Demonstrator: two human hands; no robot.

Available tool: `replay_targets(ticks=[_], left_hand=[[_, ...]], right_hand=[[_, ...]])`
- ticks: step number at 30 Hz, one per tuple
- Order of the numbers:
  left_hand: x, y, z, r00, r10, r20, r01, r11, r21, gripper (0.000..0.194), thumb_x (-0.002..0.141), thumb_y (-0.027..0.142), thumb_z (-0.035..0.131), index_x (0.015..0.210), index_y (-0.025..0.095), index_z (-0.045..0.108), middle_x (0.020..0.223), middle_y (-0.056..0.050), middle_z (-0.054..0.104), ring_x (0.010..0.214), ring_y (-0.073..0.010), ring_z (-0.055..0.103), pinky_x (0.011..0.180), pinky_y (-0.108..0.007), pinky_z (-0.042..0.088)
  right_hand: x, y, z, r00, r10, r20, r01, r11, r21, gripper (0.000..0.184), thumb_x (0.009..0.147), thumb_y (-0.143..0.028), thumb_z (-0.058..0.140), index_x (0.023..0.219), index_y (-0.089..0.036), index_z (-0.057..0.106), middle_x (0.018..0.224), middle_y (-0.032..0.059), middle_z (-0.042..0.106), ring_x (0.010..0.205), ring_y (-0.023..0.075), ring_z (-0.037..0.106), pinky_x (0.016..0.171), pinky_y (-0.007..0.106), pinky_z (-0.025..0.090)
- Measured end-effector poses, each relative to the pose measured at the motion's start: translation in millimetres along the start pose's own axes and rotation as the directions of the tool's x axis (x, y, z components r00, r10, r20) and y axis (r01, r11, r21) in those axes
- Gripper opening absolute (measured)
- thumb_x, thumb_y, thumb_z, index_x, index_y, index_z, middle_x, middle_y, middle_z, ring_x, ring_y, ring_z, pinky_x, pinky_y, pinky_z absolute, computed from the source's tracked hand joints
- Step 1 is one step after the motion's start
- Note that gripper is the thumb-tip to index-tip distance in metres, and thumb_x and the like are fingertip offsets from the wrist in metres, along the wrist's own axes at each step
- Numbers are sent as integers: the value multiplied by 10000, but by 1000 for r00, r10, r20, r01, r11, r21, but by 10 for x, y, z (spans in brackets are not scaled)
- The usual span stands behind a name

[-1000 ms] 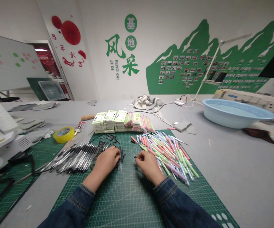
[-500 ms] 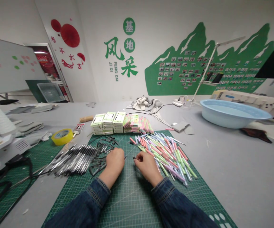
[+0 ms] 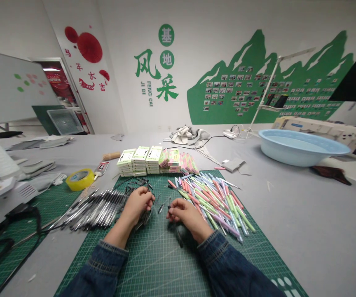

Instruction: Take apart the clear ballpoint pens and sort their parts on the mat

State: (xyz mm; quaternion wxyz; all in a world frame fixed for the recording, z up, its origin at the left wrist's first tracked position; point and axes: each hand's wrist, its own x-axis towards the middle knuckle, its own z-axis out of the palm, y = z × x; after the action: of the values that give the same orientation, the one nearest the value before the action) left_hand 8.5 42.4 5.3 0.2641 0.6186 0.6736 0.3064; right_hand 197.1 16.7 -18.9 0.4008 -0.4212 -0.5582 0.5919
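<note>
Right hand (image 3: 184, 212) pinches a small dark piece (image 3: 169, 208) closed-fingered, left hand (image 3: 138, 202) curls over black parts (image 3: 143, 220), hold unclear, coloured pens (image 3: 216, 199) alongside, presumably for easy reach.

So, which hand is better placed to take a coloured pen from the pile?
Probably the right hand: it is beside the coloured pens, though it pinches a small dark piece. The left hand is farther off, at the black parts.
</note>
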Motion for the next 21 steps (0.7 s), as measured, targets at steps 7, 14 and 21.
replay_targets(ticks=[7, 14, 21], left_hand=[[-131, 38, -71, 1000, 11, 2, -4, 497, -868, 249, 714, 269, 665, 910, 178, 541, 793, 3, 620, 582, -73, 566, 534, -195, 506], [-160, 75, -59, 999, 34, 1, -16, 511, -860, 232, 735, 290, 656, 899, 180, 533, 795, 10, 620, 597, -83, 573, 556, -225, 527], [-229, 141, -102, 986, 156, -63, -143, 580, -802, 222, 767, 315, 627, 917, 194, 516, 810, 11, 605, 613, -98, 576, 551, -242, 522]], right_hand=[[-69, -37, 15, 986, -55, 157, 20, 976, 216, 284, 726, -283, 653, 980, -157, 674, 723, 18, 648, 645, 113, 532, 625, 248, 354], [-73, -29, 31, 980, -38, 193, -16, 963, 270, 306, 719, -286, 676, 1006, -180, 687, 730, 8, 644, 640, 103, 528, 636, 243, 365], [-73, 1, 33, 972, 48, 231, -139, 909, 394, 307, 691, -274, 714, 976, -166, 677, 717, 8, 605, 639, 103, 548, 633, 242, 405]])
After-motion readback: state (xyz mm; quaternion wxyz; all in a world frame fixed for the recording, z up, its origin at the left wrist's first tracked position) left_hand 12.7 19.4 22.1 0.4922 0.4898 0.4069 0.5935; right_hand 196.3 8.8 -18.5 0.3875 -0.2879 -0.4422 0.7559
